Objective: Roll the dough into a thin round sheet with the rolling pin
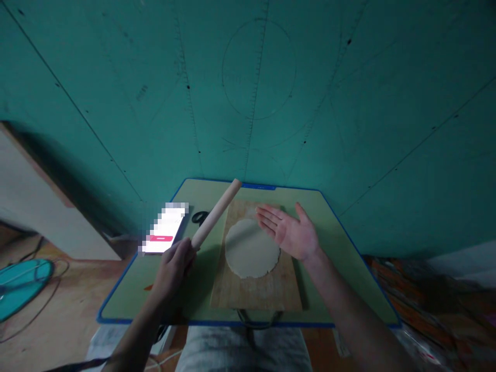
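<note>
My left hand (pixel 178 261) is wrapped round the lower end of a pale wooden rolling pin (pixel 217 213), which it holds up at a slant over the table. A flat, round sheet of dough (pixel 250 250) with a slightly cracked edge lies on a wooden cutting board (pixel 256 295). Palm up and fingers stretched out, my right hand (pixel 290 232) is over the upper right part of the dough and holds nothing. Whether its fingertips touch the dough I cannot tell.
A lit phone or tablet (pixel 165 230) lies at the table's left side. Black-handled scissors (pixel 199 217) are partly behind the rolling pin. The green table (pixel 333 289) has a blue rim and stands against a green wall (pixel 259 93). A dark handle loop (pixel 259 321) hangs from the board's near end.
</note>
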`<state>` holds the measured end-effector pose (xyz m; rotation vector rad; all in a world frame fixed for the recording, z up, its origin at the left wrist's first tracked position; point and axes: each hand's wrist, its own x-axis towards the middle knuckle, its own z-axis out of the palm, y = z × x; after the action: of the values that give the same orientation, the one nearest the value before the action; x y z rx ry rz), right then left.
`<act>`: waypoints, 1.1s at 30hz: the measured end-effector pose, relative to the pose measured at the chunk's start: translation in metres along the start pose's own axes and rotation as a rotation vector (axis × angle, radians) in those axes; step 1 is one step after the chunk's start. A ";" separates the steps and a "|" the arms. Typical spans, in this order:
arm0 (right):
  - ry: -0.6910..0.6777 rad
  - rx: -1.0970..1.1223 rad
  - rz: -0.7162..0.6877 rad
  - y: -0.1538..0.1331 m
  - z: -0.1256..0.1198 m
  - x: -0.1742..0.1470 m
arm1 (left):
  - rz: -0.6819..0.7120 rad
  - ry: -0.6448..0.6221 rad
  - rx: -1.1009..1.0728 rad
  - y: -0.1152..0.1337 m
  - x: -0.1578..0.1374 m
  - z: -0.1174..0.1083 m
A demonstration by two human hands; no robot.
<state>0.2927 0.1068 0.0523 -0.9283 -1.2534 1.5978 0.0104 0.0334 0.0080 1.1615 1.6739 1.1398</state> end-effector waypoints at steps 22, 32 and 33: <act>0.104 0.439 0.108 -0.005 -0.001 0.016 | 0.185 -0.263 0.595 0.009 0.010 0.011; 0.075 0.488 0.062 0.021 -0.006 0.027 | 0.331 -0.316 0.677 0.008 0.014 0.008; 0.063 0.485 0.063 0.022 -0.005 0.027 | 0.353 -0.319 0.673 0.006 0.015 0.008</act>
<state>0.2839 0.1317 0.0292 -0.7042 -0.7453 1.7971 0.0157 0.0506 0.0098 2.0040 1.6783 0.5266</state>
